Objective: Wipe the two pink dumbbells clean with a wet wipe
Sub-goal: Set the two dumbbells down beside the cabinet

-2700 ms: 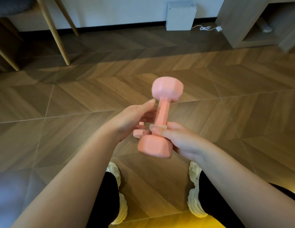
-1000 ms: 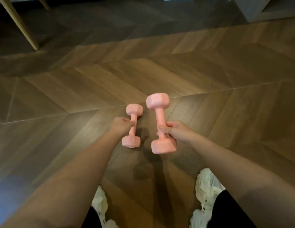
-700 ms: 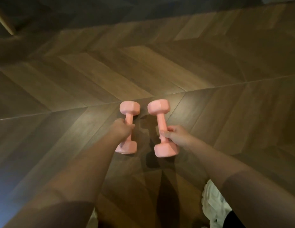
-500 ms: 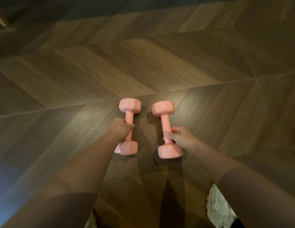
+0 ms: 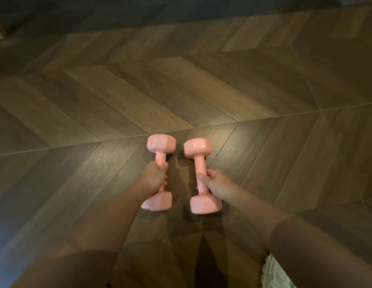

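Two pink dumbbells (image 5: 160, 173) lie side by side on the floor (image 5: 118, 100), both hands (image 5: 155, 178) gripping their handles.

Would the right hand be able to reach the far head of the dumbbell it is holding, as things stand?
Probably yes: the right hand grips the handle of the right dumbbell, and nothing covers its far head on the floor.
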